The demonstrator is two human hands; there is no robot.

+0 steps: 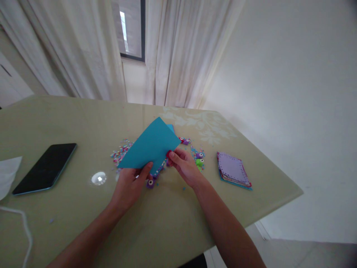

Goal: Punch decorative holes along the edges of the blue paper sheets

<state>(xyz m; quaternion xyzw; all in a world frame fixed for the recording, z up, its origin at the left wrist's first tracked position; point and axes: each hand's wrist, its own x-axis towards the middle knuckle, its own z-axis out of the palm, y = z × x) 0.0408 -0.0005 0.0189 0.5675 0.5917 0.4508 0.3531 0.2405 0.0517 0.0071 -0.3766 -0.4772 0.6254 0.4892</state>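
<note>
A blue sheet of paper [152,145] is tilted above the table, with small holes along its lower right edge. My left hand [131,186] is closed on its lower edge, thumb on top. Near the right corner of the sheet, my right hand [182,163] pinches a small red hole punch [169,153] against the edge; the fingers partly cover it. Just below the sheet lies a purple hole punch [150,183] with a round eye. To the right of my right hand are a green punch [199,162] and another purple punch [199,155].
Colourful paper confetti [121,152] is scattered left of the sheet. A stack of punched coloured squares [234,169] lies at the right. On the left are a black tablet [46,169], white paper [8,175] and a white cable [26,227]. Behind the sheet sit more punches [186,141].
</note>
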